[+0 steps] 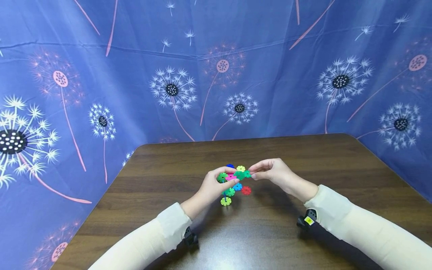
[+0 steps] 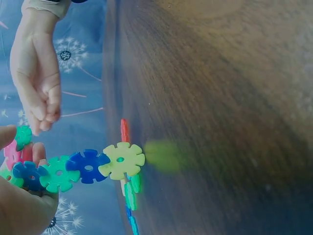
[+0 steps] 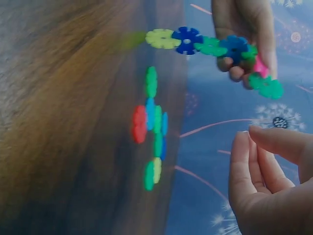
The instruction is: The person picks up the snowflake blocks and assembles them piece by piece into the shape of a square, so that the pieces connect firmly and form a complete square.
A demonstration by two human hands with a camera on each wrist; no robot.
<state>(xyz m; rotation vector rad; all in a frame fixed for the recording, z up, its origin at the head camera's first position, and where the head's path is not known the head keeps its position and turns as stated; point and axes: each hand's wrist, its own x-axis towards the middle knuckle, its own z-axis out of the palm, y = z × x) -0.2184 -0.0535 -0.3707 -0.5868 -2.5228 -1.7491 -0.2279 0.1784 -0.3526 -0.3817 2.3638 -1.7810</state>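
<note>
My left hand (image 1: 210, 189) (image 2: 27, 210) (image 3: 249, 22) grips a chain of notched plastic discs by its upper part, with thumb and fingers round a pink disc (image 3: 260, 67). From the grip the chain hangs down through a dark blue disc (image 2: 88, 167) to a yellow disc (image 2: 122, 160) (image 1: 226, 201) at its low end. Green discs (image 3: 266, 86) (image 1: 239, 175) stick out on the side toward my right hand (image 1: 281, 178) (image 2: 39, 81) (image 3: 274, 181). In the right wrist view a gap separates that hand from them; its thumb and fingertips are close together with nothing visible between them.
On the brown wooden table (image 1: 152, 225) behind the chain lie more discs, among them a red one (image 1: 246, 190) (image 3: 139, 124) and a yellow one (image 1: 240, 168). A blue dandelion-patterned cloth (image 1: 276, 93) hangs beyond the table edge.
</note>
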